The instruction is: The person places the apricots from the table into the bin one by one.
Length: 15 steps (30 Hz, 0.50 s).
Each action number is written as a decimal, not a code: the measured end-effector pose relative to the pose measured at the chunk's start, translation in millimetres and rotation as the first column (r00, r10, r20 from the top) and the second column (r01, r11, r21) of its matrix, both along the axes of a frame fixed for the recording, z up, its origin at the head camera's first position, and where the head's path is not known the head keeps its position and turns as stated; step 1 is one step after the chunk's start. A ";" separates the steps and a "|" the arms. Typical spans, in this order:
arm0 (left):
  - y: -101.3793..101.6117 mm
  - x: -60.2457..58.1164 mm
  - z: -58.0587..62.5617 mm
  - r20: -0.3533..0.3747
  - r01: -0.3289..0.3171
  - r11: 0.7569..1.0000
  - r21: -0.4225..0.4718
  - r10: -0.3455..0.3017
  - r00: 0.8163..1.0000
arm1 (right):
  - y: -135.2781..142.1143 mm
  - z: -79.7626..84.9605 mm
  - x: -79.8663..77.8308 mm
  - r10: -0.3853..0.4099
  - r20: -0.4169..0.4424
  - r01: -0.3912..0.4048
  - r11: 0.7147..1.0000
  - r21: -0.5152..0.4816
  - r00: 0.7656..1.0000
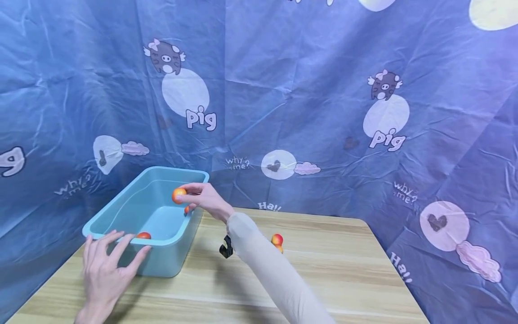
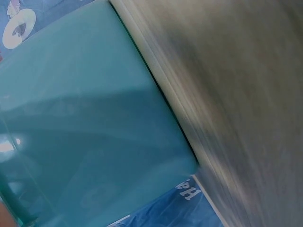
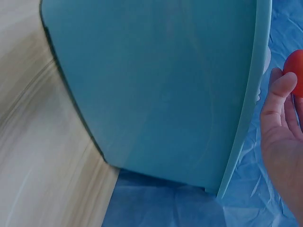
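Observation:
In the head view my right hand [image 1: 206, 200] pinches a round orange-red fruit [image 1: 178, 195] between thumb and fingers, above the right side of a light blue plastic tub [image 1: 162, 242]. Part of another orange thing [image 1: 186, 210] shows just below that hand, by the rim. The right wrist view catches the held fruit [image 3: 294, 73] at its right edge, beyond the tub's wall [image 3: 151, 94]. My left hand [image 1: 106, 263] rests at the tub's near left rim, fingers extended over the edge. Inside the tub, a red fruit [image 1: 143, 235] lies close to the near wall, partly hidden.
On the wooden table [image 1: 344, 270], right of the tub, a red-yellow fruit [image 1: 277, 239] and an orange one [image 1: 279, 248] lie together, partly behind my right sleeve [image 1: 275, 270]. A blue printed cloth [image 1: 323, 90] hangs behind and along both sides.

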<state>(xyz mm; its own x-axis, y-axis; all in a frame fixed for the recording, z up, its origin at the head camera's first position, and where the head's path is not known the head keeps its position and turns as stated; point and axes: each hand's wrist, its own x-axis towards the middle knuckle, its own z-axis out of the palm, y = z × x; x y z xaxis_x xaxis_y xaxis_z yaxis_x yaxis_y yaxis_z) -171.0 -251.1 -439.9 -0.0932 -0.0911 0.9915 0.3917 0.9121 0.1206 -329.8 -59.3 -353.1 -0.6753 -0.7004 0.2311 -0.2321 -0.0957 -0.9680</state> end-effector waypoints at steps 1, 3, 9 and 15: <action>0.4 -0.1 0.5 -0.003 0.000 1.000 -0.001 0.000 1.000 | -2.9 0.6 0.7 0.001 0.004 -0.001 1.000 -0.006 1.000; 0.8 -0.2 1.0 -0.006 0.000 1.000 -0.003 0.000 1.000 | -8.1 1.4 2.0 -0.005 0.007 0.005 1.000 -0.004 1.000; -0.1 -0.5 -0.6 0.003 -0.001 1.000 -0.009 0.001 1.000 | -19.9 0.4 5.2 -0.080 -0.010 0.080 0.996 0.028 0.997; -1.0 -0.5 -0.5 0.006 -0.001 1.000 -0.005 0.001 1.000 | -27.3 2.4 9.1 -0.143 0.001 0.143 0.990 0.018 0.990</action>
<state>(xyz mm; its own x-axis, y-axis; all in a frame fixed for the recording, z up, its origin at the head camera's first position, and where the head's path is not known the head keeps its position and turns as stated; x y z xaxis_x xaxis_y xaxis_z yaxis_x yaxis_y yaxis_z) -171.4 -252.1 -440.5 -0.0993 -0.0860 0.9913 0.3896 0.9133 0.1183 -320.7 -86.6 -350.8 -0.7692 -0.6010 0.2172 -0.2395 -0.0441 -0.9699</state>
